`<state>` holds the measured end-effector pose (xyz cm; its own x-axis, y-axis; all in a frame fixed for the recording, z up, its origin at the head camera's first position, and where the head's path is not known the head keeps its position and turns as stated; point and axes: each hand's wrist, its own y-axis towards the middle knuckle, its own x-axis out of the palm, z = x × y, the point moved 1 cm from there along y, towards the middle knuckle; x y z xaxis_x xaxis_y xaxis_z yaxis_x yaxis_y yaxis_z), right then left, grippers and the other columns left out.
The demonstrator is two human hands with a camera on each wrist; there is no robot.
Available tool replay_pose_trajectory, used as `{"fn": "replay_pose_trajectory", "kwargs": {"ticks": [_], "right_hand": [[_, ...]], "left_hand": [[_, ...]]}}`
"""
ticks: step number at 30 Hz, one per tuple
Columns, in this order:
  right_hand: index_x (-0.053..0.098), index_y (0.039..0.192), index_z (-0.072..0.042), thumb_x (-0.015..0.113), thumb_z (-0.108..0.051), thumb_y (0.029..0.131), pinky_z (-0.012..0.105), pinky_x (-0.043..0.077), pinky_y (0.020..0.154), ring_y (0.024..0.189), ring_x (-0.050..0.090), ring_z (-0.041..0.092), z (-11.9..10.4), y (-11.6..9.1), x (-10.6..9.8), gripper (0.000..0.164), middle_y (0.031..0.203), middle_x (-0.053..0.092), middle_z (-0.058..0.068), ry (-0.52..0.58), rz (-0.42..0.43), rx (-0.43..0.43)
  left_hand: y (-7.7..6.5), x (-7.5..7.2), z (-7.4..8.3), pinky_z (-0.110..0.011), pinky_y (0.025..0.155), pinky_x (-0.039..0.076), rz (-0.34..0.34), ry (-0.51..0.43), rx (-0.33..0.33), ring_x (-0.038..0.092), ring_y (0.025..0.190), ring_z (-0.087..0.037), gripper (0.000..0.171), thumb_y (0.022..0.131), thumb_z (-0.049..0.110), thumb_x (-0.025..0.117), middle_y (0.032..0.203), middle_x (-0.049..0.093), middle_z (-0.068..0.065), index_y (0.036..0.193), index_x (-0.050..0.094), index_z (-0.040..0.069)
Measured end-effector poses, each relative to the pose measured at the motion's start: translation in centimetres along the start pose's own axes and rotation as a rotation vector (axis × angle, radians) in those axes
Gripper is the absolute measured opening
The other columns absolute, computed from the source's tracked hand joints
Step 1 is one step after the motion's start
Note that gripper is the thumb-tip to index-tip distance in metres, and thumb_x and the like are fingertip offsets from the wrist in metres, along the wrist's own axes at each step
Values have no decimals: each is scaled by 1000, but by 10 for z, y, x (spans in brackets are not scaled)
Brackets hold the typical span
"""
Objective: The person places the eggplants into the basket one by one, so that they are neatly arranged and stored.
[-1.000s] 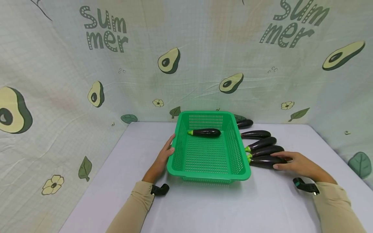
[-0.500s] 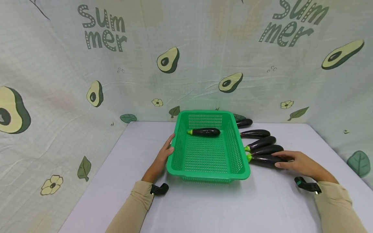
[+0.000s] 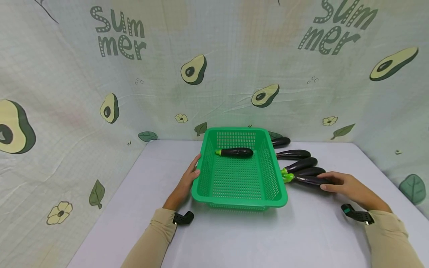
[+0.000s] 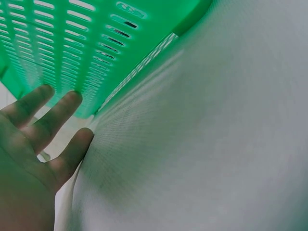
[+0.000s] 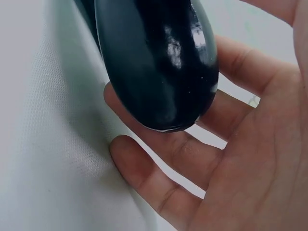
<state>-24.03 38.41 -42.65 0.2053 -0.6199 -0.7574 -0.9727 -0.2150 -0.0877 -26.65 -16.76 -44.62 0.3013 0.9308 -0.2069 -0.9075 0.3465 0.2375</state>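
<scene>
A green plastic basket (image 3: 239,203) stands mid-table with one eggplant (image 3: 237,152) lying across its far part. My left hand (image 3: 185,183) rests at the basket's left side. In the left wrist view, its straight fingers (image 4: 55,120) reach to the slotted green wall. On the right, my right hand (image 3: 351,189) grips the blunt end of the nearest dark eggplant (image 3: 310,180), thumb on the near side. The right wrist view shows fingers curled under that glossy end. Its green stem points left toward the basket and overlaps the neighbouring eggplant (image 3: 310,171).
More eggplants lie right of the basket: one (image 3: 303,163) just beyond the neighbour, one (image 3: 295,154) farther back, another (image 3: 281,142) partly hidden behind the rim. A white cloth covers the table (image 3: 268,238). A printed curtain (image 3: 228,108) closes off the back and sides.
The nearest eggplant has turned in my right hand, its stem end shifting up and away over its neighbour. That hand has moved slightly right. My left hand and the basket look still.
</scene>
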Motion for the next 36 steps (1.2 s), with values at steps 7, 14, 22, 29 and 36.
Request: {"fn": "replay_pose_trajectory", "kwargs": {"ticks": [7,14,22,29,36], "right_hand": [[55,138,-5,63,-37,100,28,45,79,109,48,13,2,-3,-2,51,142,45,27,67,39,-30],[52,138,-3,61,-36,101,21,45,78,102,53,1,1,-2,1,51,135,51,19,135,93,-55],[46,141,1,63,-35,100,20,46,77,99,56,2,-6,6,6,57,128,56,15,197,137,-29],[43,147,-4,62,-42,100,17,45,77,102,52,0,-15,11,6,64,139,51,23,157,169,-32],[42,152,-6,61,-41,101,15,46,79,109,48,5,-21,15,5,65,145,44,22,207,177,-61]], "left_hand": [[0,0,-2,-48,104,34,0,1,5,46,126,-36,63,104,30,37,151,38,-25,163,13,25],[2,-1,-4,-53,109,27,5,-10,31,38,135,-34,61,106,29,35,157,30,-21,163,14,24],[0,-1,1,-57,109,26,-1,14,55,33,139,-38,60,107,26,34,159,25,-22,163,11,19],[2,0,-1,-56,116,12,-7,29,59,12,150,-26,63,106,28,38,167,9,-4,163,12,24],[3,2,-1,-59,114,12,-15,-1,58,11,150,-32,65,105,26,37,167,6,-10,163,10,20]]}}
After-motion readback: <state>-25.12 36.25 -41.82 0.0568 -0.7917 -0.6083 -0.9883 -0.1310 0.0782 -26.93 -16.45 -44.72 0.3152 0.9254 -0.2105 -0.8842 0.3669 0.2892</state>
